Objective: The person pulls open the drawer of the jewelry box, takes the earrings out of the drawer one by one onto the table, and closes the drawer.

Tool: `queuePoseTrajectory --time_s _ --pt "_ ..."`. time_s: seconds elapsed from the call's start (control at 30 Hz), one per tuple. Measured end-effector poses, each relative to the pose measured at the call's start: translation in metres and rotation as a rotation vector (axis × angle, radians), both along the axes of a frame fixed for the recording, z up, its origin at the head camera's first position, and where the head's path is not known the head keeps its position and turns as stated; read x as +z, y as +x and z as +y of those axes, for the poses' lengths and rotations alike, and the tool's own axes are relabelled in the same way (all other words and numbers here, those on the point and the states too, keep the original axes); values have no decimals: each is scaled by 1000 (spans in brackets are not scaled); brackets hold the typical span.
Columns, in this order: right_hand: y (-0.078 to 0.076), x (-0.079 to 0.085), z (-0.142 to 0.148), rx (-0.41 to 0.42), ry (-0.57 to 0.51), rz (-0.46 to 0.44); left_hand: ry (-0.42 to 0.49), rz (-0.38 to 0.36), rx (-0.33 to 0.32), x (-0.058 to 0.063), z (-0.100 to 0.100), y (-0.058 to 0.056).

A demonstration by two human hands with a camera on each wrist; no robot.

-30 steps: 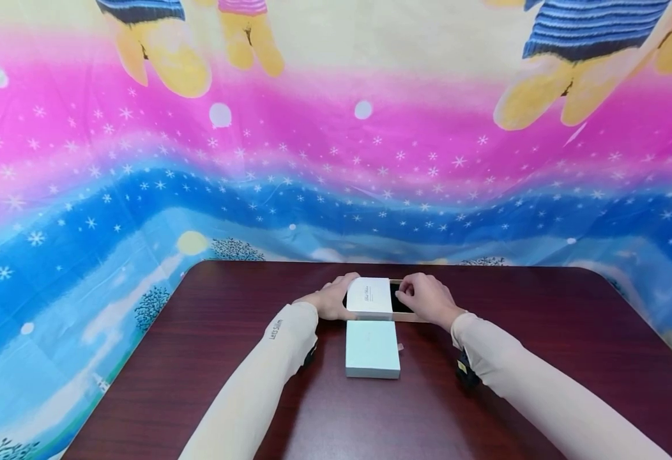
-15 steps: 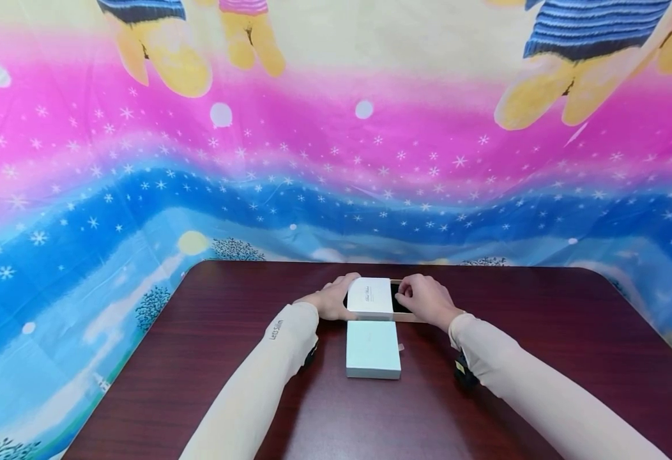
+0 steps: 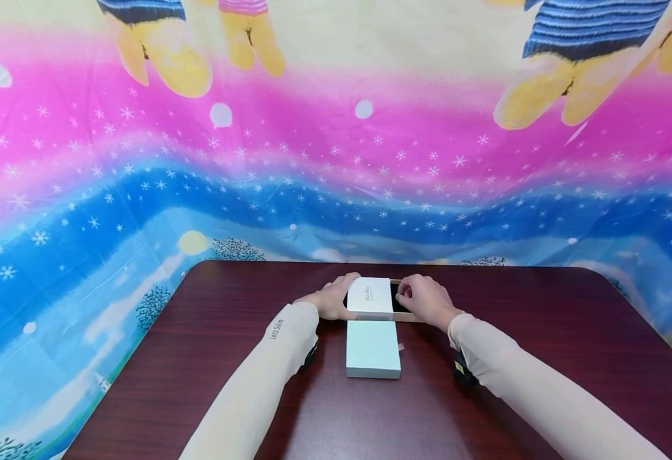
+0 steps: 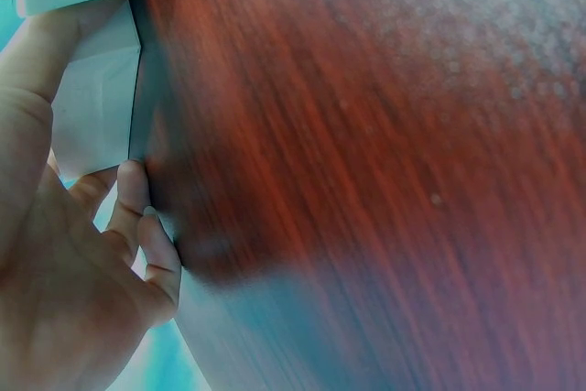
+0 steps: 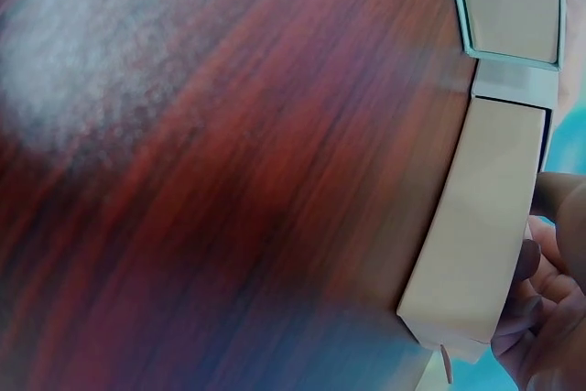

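Observation:
Toward the far side of the table lies a white slide-out box [image 3: 369,295] with dark print on top. My left hand [image 3: 331,300] grips its left end, with the thumb along the near side in the left wrist view. Out of the right end sticks a beige drawer [image 5: 476,217] with a black inside and a small tab at its end. Over that drawer my right hand [image 3: 430,299] has curled fingers, the fingertips at the black inside. What these fingertips pinch, if anything, is hidden. Just nearer stands a mint-green box [image 3: 373,348], with a pinkish tab [image 3: 401,347] on its right.
The boxes rest on a dark red wooden table [image 3: 227,383] with rounded far corners. Behind it hangs a colourful printed cloth [image 3: 336,160]. Both forearms wear cream sleeves [image 3: 255,383], one on each side of the mint-green box.

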State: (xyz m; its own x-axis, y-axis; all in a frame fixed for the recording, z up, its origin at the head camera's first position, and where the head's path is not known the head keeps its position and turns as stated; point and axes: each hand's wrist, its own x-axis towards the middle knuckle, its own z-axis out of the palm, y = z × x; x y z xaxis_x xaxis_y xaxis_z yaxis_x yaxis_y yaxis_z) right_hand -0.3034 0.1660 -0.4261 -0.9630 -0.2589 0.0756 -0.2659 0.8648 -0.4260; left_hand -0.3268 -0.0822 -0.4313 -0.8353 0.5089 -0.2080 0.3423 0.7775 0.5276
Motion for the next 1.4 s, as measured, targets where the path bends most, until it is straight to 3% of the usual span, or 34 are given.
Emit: queuePoseTrajectory --time_s 1.4 --pt "1 2 1 -4 -18 35 21 3 -5 0 -1 1"
